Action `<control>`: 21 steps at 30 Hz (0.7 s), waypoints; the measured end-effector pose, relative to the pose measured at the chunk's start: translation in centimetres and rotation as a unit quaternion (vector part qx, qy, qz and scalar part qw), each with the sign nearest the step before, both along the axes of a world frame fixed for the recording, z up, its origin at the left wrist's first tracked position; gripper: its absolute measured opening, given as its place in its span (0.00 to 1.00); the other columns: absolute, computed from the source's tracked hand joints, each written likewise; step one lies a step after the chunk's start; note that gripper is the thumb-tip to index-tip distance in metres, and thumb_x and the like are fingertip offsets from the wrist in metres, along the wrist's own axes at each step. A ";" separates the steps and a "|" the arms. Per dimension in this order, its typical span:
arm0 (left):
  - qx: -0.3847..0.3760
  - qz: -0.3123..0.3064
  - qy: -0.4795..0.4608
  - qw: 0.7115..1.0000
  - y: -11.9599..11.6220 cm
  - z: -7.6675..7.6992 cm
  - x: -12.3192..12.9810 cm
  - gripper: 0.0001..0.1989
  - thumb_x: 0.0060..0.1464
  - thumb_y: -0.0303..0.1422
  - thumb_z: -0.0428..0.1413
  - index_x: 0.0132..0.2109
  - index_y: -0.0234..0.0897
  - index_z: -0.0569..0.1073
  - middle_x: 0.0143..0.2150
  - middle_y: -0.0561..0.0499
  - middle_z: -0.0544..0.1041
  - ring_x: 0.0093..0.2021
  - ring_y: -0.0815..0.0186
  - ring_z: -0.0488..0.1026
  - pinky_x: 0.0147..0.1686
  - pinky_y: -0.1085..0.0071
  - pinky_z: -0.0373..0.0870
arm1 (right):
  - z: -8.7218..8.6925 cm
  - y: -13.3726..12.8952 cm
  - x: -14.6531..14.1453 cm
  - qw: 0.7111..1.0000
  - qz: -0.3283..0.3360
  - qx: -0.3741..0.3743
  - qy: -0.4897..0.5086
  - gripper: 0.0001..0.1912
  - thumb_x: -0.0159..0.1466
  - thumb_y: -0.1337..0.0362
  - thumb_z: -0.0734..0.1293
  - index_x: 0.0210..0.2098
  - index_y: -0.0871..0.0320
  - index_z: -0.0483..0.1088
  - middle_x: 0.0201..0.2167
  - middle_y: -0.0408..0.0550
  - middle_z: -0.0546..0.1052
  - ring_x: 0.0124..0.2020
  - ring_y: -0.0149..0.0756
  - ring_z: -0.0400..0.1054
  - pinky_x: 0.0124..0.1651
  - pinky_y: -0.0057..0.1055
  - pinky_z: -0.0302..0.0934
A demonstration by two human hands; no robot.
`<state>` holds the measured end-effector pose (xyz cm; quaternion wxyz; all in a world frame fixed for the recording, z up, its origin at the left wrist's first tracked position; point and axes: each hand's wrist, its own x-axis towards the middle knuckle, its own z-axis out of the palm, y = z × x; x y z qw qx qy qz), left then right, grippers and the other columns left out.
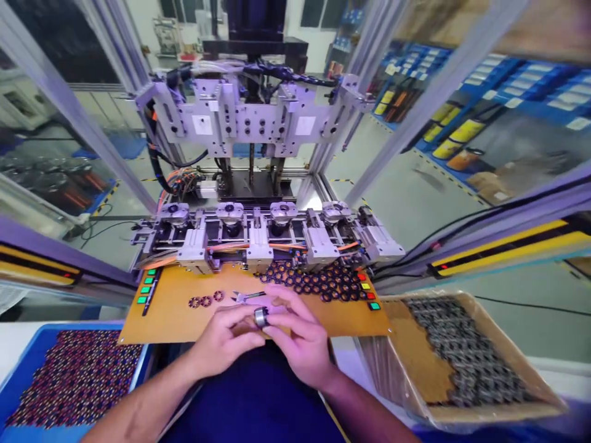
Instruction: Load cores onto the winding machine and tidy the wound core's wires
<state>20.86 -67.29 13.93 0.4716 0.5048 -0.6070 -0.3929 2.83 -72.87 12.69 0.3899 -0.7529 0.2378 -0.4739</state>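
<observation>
The cardboard box (pixel 415 351) on the right, lined with clear plastic, holds close-packed grey parts toward its right side, leaving some brown bottom exposed. The blue tray (pixel 32 351) on the left is filled with rows of small dark and coppery pieces. The person's left hand (pixel 226 338) and right hand (pixel 302 335) curl partly closed, both pinching the small metallic ring (pixel 261 317), which sits between them at the fingertips.

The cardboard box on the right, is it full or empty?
Neither: the cardboard box is partly filled. Grey parts cover its right side, but bare brown cardboard shows at left.
</observation>
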 end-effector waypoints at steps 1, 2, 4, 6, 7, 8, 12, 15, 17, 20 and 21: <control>0.002 0.023 0.016 1.000 0.3 0.2 -0.2 0.17 0.59 0.42 0.59 0.50 0.36 0.80 0.43 0.43 0.84 0.41 0.61 0.82 0.43 0.69 0.80 | 0.4 0.2 0.7 1.000 0.017 0.008 -0.011 0.11 0.63 0.74 0.69 0.41 0.52 0.77 0.55 0.50 0.74 0.57 0.40 0.69 0.60 0.39 0.66; -0.003 0.047 0.020 0.999 0.7 0.3 -0.2 0.17 0.59 0.41 0.60 0.49 0.36 0.81 0.43 0.43 0.84 0.42 0.61 0.83 0.45 0.69 0.79 | 0.6 0.3 1.3 0.999 0.034 0.020 -0.017 0.11 0.64 0.74 0.69 0.41 0.51 0.77 0.55 0.50 0.74 0.56 0.38 0.70 0.60 0.37 0.66; -0.028 0.088 -0.002 0.996 1.4 0.3 0.2 0.15 0.58 0.38 0.61 0.50 0.36 0.80 0.43 0.44 0.85 0.43 0.62 0.82 0.47 0.71 0.78 | 0.7 0.2 1.9 0.995 0.079 0.064 -0.023 0.11 0.65 0.71 0.68 0.43 0.50 0.77 0.56 0.50 0.73 0.55 0.37 0.71 0.58 0.35 0.67; -0.071 0.117 -0.048 0.989 2.0 0.0 0.7 0.15 0.57 0.34 0.62 0.51 0.37 0.79 0.45 0.45 0.84 0.44 0.63 0.82 0.48 0.73 0.78 | 0.7 0.1 2.3 0.984 0.129 0.122 -0.023 0.09 0.67 0.67 0.67 0.45 0.49 0.77 0.56 0.51 0.73 0.55 0.38 0.71 0.57 0.36 0.67; -0.096 0.132 -0.071 0.984 2.2 -0.1 0.9 0.15 0.57 0.32 0.62 0.52 0.37 0.79 0.45 0.45 0.84 0.44 0.64 0.82 0.47 0.74 0.78 | 0.7 0.1 2.5 0.978 0.145 0.147 -0.021 0.08 0.67 0.66 0.67 0.45 0.49 0.77 0.56 0.50 0.74 0.55 0.38 0.71 0.58 0.36 0.67; -0.120 0.144 -0.090 0.978 2.3 -0.2 1.0 0.16 0.56 0.30 0.62 0.52 0.37 0.78 0.45 0.46 0.84 0.44 0.64 0.82 0.47 0.75 0.78 | 0.8 0.2 2.7 0.974 0.154 0.165 -0.018 0.08 0.67 0.64 0.67 0.44 0.49 0.77 0.55 0.50 0.74 0.55 0.38 0.71 0.59 0.37 0.66; -0.171 0.159 -0.129 0.964 2.7 -0.8 1.4 0.17 0.57 0.28 0.61 0.54 0.37 0.76 0.45 0.47 0.84 0.44 0.66 0.81 0.46 0.76 0.77 | 1.3 0.3 3.5 0.969 0.155 0.190 0.011 0.05 0.67 0.63 0.68 0.39 0.51 0.78 0.52 0.49 0.76 0.54 0.38 0.72 0.58 0.38 0.66; -0.162 0.212 -0.162 0.950 3.6 -2.6 2.6 0.21 0.56 0.33 0.63 0.56 0.38 0.74 0.44 0.48 0.83 0.41 0.67 0.81 0.45 0.75 0.77 | 2.2 -2.0 3.1 0.976 0.157 0.142 0.053 0.05 0.67 0.64 0.68 0.39 0.52 0.79 0.50 0.50 0.78 0.52 0.38 0.74 0.55 0.36 0.68; -0.145 0.285 -0.194 0.927 4.7 -4.9 4.1 0.20 0.58 0.34 0.62 0.56 0.37 0.73 0.42 0.48 0.83 0.38 0.68 0.80 0.44 0.74 0.77 | 3.1 -5.5 2.5 0.984 0.137 0.057 0.101 0.06 0.66 0.65 0.68 0.39 0.54 0.79 0.46 0.50 0.79 0.48 0.37 0.75 0.51 0.35 0.70; -0.120 0.398 -0.246 0.876 6.3 -9.1 6.9 0.17 0.60 0.36 0.59 0.54 0.35 0.73 0.41 0.46 0.82 0.36 0.66 0.79 0.42 0.70 0.76 | 4.4 -12.7 1.4 0.976 0.051 -0.094 0.191 0.06 0.65 0.67 0.68 0.36 0.57 0.79 0.43 0.51 0.80 0.45 0.39 0.75 0.51 0.38 0.71; -0.101 0.421 -0.255 0.865 6.7 -10.3 7.8 0.17 0.61 0.38 0.58 0.54 0.35 0.73 0.43 0.45 0.81 0.37 0.64 0.78 0.42 0.68 0.76 | 4.6 -15.2 1.1 0.973 0.022 -0.112 0.203 0.06 0.64 0.68 0.68 0.35 0.57 0.79 0.43 0.52 0.81 0.45 0.40 0.76 0.51 0.40 0.70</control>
